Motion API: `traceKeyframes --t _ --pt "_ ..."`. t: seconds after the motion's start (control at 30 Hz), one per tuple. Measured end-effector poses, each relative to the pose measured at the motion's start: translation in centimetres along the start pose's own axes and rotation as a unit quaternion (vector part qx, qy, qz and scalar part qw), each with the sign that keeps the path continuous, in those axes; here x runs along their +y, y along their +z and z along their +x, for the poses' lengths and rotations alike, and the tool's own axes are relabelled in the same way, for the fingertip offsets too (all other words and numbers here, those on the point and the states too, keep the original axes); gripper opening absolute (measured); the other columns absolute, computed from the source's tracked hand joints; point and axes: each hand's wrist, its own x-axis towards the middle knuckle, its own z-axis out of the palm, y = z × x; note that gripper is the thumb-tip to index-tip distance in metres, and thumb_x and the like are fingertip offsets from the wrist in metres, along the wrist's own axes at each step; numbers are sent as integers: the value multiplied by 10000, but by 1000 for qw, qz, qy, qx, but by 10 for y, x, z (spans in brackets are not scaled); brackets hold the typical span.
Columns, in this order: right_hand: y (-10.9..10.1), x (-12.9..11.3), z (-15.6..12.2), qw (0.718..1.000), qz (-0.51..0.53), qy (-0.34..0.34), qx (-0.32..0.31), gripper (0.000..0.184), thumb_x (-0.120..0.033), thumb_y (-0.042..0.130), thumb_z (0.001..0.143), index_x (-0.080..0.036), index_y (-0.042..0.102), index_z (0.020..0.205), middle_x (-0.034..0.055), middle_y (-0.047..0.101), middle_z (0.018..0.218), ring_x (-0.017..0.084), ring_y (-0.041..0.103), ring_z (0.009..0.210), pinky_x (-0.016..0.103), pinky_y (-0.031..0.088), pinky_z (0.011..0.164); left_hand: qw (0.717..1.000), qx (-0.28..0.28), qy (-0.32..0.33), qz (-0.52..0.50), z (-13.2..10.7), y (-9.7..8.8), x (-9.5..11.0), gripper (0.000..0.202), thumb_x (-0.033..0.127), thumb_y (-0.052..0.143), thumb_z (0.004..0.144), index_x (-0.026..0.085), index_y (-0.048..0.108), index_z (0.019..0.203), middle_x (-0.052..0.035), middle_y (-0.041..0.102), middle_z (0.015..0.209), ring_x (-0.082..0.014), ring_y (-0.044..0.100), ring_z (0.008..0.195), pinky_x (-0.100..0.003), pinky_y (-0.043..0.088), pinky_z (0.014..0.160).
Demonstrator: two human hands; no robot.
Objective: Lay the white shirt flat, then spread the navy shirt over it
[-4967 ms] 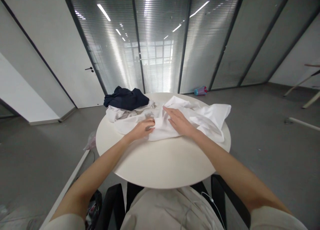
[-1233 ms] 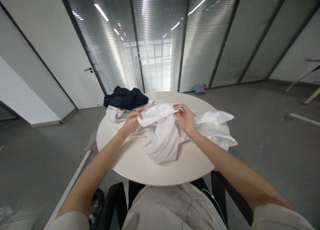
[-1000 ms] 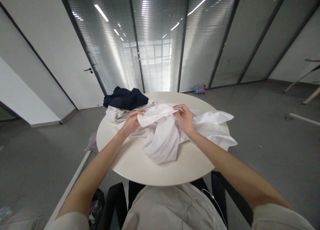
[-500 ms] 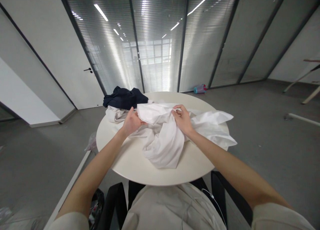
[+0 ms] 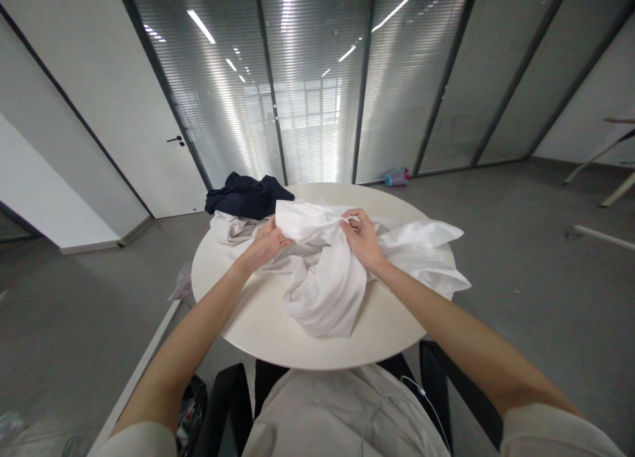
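Head view. Your left hand (image 5: 264, 244) and right hand (image 5: 361, 237) were each clamped on the upper edge of the white garment (image 5: 327, 278) over the middle of the round table (image 5: 258, 325). Compared with a second earlier, the hands had drawn closer together and the cloth hung nearer you, suggesting a fold under way. A dark garment (image 5: 247, 196) lay at the far left.
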Motion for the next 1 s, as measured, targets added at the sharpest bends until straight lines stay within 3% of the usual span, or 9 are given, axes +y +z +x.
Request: traceKeyframes --t 0.1,0.2,0.3,0.37,0.53,0.7,1.0 --pt "-1 -2 -4 995 -70 -65 -5 123 -368 526 926 -259 514 984 -85 389 563 127 390 483 247 316 504 1000 -10 -10 23 0 1 -5 466 210 874 624 172 693 1052 -81 731 1046 -189 675 874 -293 518 765" --pt "0 -13 -13 975 -168 -139 -43 134 -319 501 945 -253 574 1035 -49 478 634 138 467 550 267 393 579 999 28 -5 42 2 -1 -10 416 107 860 581 153 727 973 -70 746 975 -198 680 920 -320 499 880" --pt "3 -31 -23 934 -242 -226 -133 226 -315 528 942 -262 613 1144 18 638 820 169 593 693 305 474 720 996 70 31 37 6 -6 -14 265 90 849 539 172 695 739 -42 733 919 -182 666 895 -314 490 885" --pt "5 -40 -28 911 -266 -264 -172 341 -331 570 927 -278 580 1264 56 671 970 207 634 829 341 495 808 995 81 53 33 8 -9 -14 265 109 838 536 174 582 567 -24 713 909 -159 647 880 -288 488 854" --pt "2 -29 -25 931 -253 -218 -149 690 -241 650 848 -278 387 1485 91 612 1118 246 611 979 382 520 839 991 97 83 42 6 -11 -7 365 128 809 530 160 450 478 -11 680 981 -147 604 860 -257 473 775" --pt "-6 -9 -18 923 -290 -195 -162 422 -88 571 835 -274 679 1199 62 633 983 241 611 944 384 501 854 991 90 76 63 2 -9 -3 409 159 817 572 162 421 473 -35 660 985 -171 585 845 -280 476 759" --pt "-3 -14 -21 936 -257 -189 -146 373 -45 516 835 -251 726 1065 61 645 976 225 622 911 358 486 835 994 59 80 41 1 -5 -1 349 93 788 551 157 456 468 -29 634 977 -148 578 822 -294 455 767"
